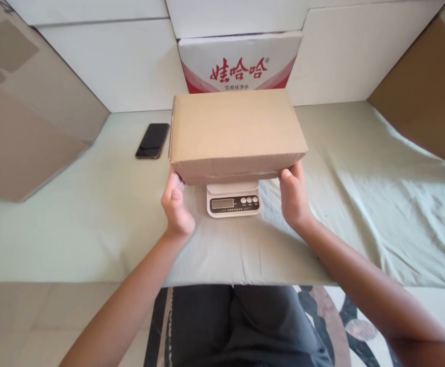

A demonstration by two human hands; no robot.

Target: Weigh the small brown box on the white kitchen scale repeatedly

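A closed brown cardboard box [235, 130] sits over a small white digital scale [233, 201], whose display and buttons poke out under the box's near edge. My left hand [175, 204] grips the box's near left corner from below. My right hand [294, 196] grips the near right corner, thumb on the front face. Whether the box rests fully on the scale or is lifted slightly cannot be told.
A black phone [153, 140] lies to the left of the box on the pale green cloth [92, 224]. A white carton with red characters [240, 63] stands behind. Brown cardboard sheets lean at far left [24, 127] and far right [428, 92].
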